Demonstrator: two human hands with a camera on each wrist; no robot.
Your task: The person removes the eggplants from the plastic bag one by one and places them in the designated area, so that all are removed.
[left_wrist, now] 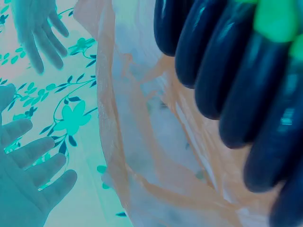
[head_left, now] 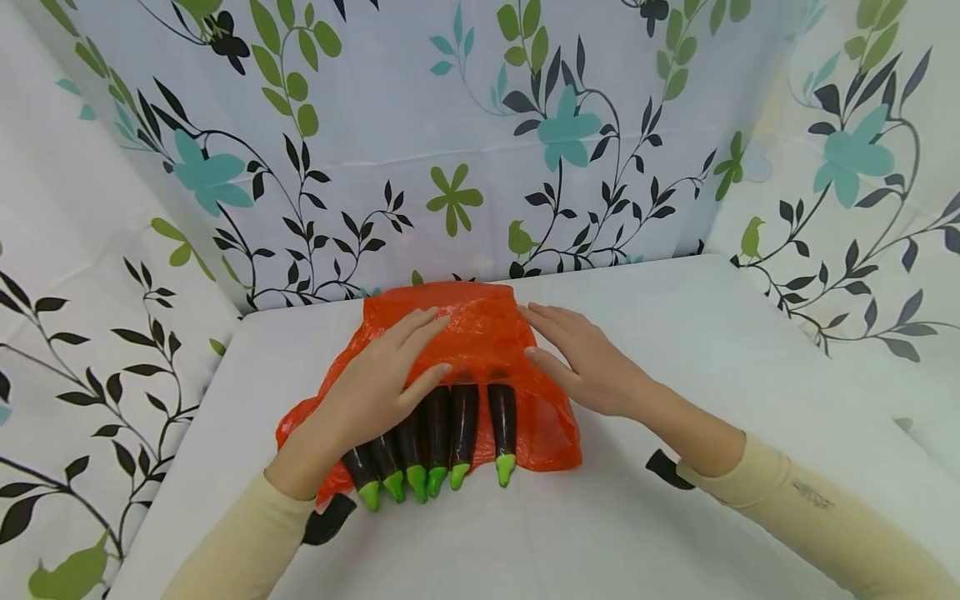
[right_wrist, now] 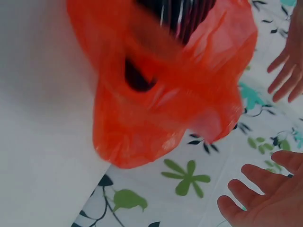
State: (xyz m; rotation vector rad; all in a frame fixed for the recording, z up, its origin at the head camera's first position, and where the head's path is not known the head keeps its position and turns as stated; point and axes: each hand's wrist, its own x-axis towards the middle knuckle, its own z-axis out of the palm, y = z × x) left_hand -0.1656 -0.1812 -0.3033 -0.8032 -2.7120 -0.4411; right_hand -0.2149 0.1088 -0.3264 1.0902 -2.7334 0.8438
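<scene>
Several dark purple eggplants (head_left: 465, 425) with bright green stems lie side by side, stems toward me; one sits slightly apart on the right. Beneath them is a thin red plastic bag (head_left: 450, 321), whose film also covers their far ends. My left hand (head_left: 382, 383) is over the bag's left side, fingers extended, hiding part of the leftmost eggplants. At the bag's right edge, my right hand (head_left: 592, 362) has its fingers stretched out too. Neither hand grips anything; whether the fingertips touch the film I cannot tell. The left wrist view shows the eggplants (left_wrist: 236, 90) in shifted colours.
A white table (head_left: 675, 317) carries the bag. Behind and beside it hang white cloths (head_left: 480, 108) printed with leaves, flowers and birds. Small black pieces (head_left: 328, 518) show by both wrists.
</scene>
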